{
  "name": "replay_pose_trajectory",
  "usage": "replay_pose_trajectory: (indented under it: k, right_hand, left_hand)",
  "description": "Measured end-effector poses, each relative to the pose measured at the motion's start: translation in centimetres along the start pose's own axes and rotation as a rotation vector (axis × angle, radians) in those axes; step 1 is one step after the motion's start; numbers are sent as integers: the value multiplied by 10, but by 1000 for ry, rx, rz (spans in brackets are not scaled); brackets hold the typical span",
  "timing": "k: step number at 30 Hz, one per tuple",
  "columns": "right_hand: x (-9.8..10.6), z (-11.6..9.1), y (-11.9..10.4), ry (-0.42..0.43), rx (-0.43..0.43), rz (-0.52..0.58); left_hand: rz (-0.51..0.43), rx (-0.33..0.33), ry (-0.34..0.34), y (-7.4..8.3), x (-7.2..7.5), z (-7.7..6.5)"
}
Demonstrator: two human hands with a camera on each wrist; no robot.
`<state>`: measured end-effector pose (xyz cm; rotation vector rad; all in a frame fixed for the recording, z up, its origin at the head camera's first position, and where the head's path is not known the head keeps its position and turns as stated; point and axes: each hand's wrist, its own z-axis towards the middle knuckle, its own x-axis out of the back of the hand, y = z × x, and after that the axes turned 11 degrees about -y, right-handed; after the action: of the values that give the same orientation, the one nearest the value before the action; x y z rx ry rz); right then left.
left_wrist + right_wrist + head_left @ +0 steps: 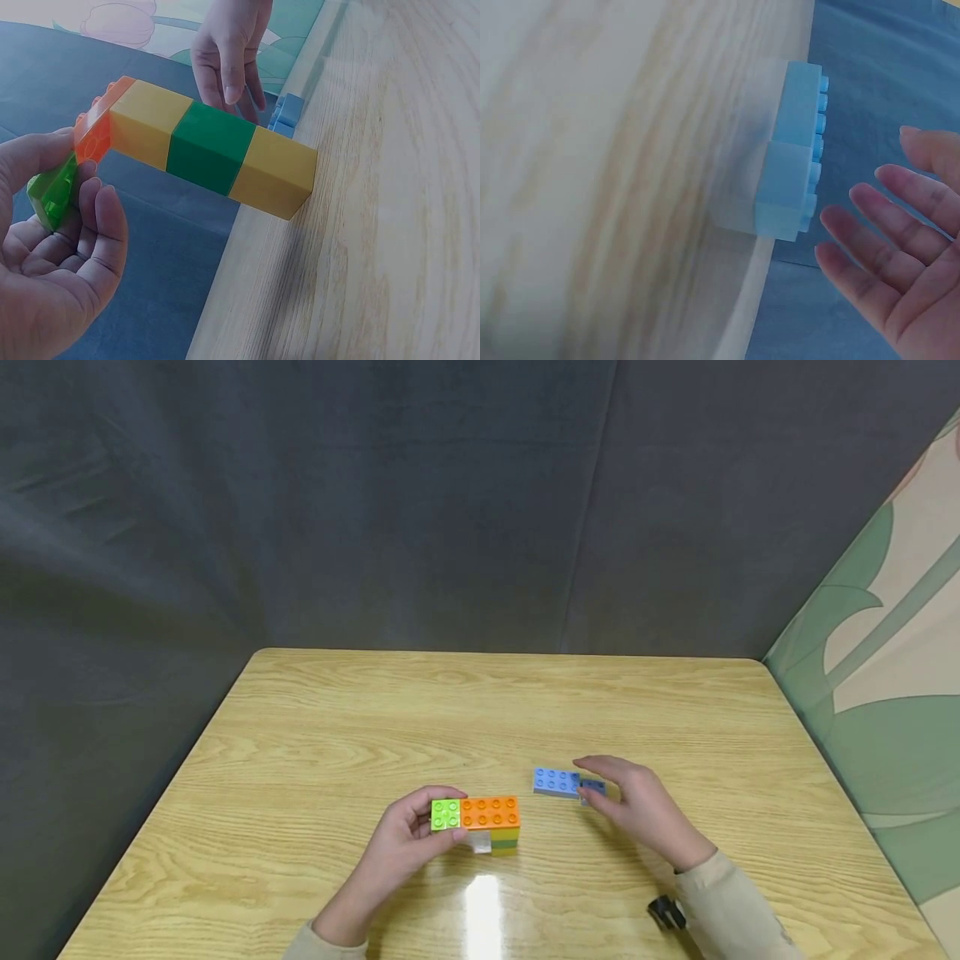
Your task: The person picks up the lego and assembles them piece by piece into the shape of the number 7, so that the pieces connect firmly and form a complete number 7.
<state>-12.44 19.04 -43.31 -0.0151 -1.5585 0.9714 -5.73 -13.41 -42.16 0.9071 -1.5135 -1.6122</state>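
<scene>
My left hand pinches a lime green brick between thumb and fingers. An orange brick lies flush against it, studs up. Below the orange brick's far end, the left wrist view shows a column: a yellow brick, a green brick and a second yellow brick, its lower end close over the table. My right hand has its fingers apart, thumb and index on either side of a small blue brick. That brick sits end to end with a longer light blue brick, studs up.
The bricks are on a wood-grain table. Dark cloth hangs behind its far edge and down the left side. A patterned green and cream cloth borders the right. A small black object shows beside the right sleeve.
</scene>
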Motion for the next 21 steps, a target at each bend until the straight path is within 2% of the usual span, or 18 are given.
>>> replay_pose_trajectory:
  k: [21]
  right_hand:
    - [-7, 21, 7, -170, -92, -63]
  left_hand:
    - [-4, -12, -10, 0, 0, 0]
